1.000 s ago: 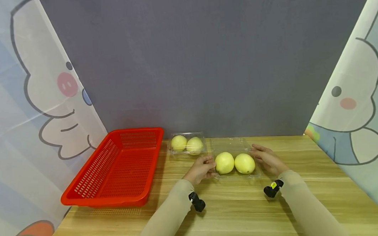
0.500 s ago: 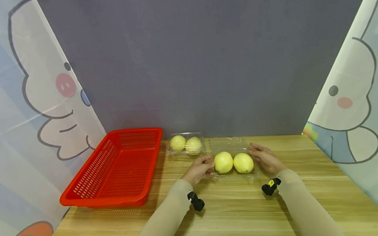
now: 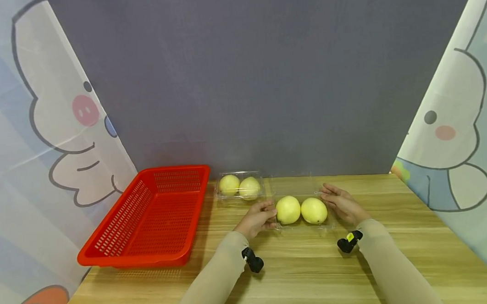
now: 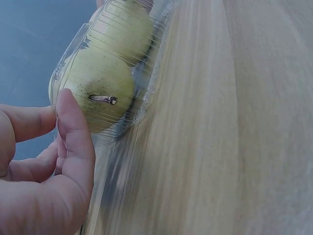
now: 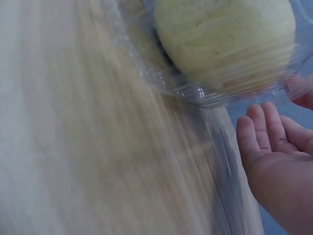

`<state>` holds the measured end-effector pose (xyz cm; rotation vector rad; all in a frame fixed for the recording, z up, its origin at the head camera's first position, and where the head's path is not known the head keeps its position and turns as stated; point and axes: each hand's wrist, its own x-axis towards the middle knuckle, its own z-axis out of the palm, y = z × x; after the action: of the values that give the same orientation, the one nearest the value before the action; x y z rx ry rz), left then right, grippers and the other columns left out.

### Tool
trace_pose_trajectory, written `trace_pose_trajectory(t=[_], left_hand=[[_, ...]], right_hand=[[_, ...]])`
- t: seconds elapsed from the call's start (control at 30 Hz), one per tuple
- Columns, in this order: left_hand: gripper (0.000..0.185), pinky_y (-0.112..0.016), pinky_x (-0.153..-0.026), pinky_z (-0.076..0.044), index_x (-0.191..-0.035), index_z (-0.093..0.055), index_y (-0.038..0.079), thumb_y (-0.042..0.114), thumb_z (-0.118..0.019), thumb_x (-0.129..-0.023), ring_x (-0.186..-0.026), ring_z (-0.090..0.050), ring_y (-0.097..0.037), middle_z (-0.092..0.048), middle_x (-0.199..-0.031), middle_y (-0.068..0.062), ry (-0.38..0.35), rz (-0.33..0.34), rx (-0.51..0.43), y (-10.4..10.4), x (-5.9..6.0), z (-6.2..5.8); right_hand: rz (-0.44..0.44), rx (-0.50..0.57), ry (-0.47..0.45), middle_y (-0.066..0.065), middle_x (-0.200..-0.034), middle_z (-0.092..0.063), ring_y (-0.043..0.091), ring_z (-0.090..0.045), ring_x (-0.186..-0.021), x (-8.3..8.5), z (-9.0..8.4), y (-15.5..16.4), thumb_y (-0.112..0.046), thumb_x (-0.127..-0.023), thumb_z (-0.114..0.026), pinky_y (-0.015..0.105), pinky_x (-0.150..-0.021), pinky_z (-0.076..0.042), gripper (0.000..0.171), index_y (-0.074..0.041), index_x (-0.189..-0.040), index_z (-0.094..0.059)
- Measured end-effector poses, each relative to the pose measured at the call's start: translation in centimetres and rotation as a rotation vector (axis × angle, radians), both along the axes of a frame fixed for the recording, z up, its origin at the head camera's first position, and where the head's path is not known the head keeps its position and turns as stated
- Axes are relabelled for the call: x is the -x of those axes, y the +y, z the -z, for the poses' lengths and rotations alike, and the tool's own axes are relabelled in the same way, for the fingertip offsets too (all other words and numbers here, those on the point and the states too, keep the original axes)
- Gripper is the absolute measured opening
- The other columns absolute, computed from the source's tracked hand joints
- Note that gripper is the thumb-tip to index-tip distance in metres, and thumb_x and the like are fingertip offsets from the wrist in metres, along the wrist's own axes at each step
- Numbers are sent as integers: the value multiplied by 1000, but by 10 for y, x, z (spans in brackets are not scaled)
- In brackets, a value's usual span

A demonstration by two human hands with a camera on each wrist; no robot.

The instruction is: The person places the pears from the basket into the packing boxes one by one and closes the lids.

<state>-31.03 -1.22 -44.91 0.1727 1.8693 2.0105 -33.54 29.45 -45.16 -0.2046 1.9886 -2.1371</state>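
Two pale yellow pears (image 3: 288, 210) sit side by side in a clear plastic clamshell box (image 3: 305, 226) on the table. The lid (image 3: 292, 185) stands raised behind them, leaning back. At the box's left side my left hand (image 3: 256, 219) pinches its plastic edge between thumb and finger. A short brown stem shows on the nearer pear (image 4: 100, 81) in the left wrist view. My right hand (image 3: 345, 205) holds the box's right edge near the lid; its lower fingers (image 4: 29, 122) cannot be compared, as most of the grip is hidden by plastic.
A red slotted basket (image 3: 84, 259) stands on the left of the wooden table (image 3: 299, 277). Behind my left hand, a second clear box (image 3: 263, 190) holds two more pears. A dark grey panel (image 3: 240, 88) rises at the back edge.
The lid's far edge has risen slightly and looks more upright. Both hands keep their places at the box's sides; the pears have not moved within it.
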Motion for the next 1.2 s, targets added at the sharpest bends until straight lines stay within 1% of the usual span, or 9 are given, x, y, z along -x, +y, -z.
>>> trace_pose_trajectory(t=[0.23,0.43,0.53,0.63,0.7,0.77,0.93,1.1,1.2], left_hand=[[56,-24,-68,-55,-151,-40,1,5,-61,-100,-83,-54,-17,-41,-103,-6,-6,1,-5,1,1,3],[56,-23,-67,-55,-151,-40,1,6,-61,-100,-82,-54,-17,-41,-106,-7,-2,3,-3,2,1,3],[56,-23,-67,-54,-151,-40,1,5,-61,-100,-82,-54,-17,-41,-106,-7,-5,-2,-3,2,0,3],[55,-23,-67,-54,-150,-40,0,4,-61,-99,-81,-54,-17,-41,-105,-7,-5,-8,-4,2,0,2],[55,-23,-67,-54,-150,-41,0,4,-61,-99,-81,-54,-16,-41,-105,-7,-3,-13,-4,3,0,2],[55,-23,-67,-54,-150,-40,0,4,-61,-99,-81,-54,-17,-41,-104,-7,-1,-15,-3,2,0,2],[56,-23,-67,-54,-151,-40,0,5,-61,-100,-81,-54,-17,-41,-104,-7,1,-15,4,2,0,2],[55,-23,-68,-54,-151,-40,0,5,-61,-100,-81,-53,-17,-41,-105,-7,1,-18,4,2,0,2],[55,-23,-67,-54,-151,-40,1,5,-61,-100,-81,-53,-16,-41,-104,-7,1,-21,3,2,0,2]], right_hand=[[-9,-9,33,25,-163,-1,41,-9,-148,0,2,3,-2,-106,-43,13,-96,-42,72,0,-158,6],[2,-19,37,25,-163,-3,40,-11,-148,0,3,3,-4,-106,-45,12,-96,-42,72,0,-159,4],[18,-21,59,27,-158,-10,37,-22,-144,1,3,1,-3,-105,-46,13,-96,-42,72,2,-159,1],[41,-31,80,26,-150,-18,26,-35,-132,1,3,0,-1,-104,-48,14,-95,-43,70,4,-158,-5],[51,-49,93,24,-147,-22,18,-39,-125,1,3,-1,-1,-103,-49,14,-94,-44,70,4,-158,-7],[65,-59,99,21,-144,-25,16,-41,-120,2,3,-2,-1,-103,-51,14,-92,-44,69,3,-159,-11],[91,-64,123,18,-143,-28,20,-39,-121,3,4,-4,2,-101,-51,15,-91,-45,67,1,-158,-17],[109,-47,131,24,-150,-23,33,-32,-132,1,4,-5,3,-101,-49,15,-91,-45,66,-1,-159,-17],[114,-41,132,26,-152,-21,37,-28,-135,0,4,-6,2,-102,-51,16,-91,-46,66,-1,-159,-16]])
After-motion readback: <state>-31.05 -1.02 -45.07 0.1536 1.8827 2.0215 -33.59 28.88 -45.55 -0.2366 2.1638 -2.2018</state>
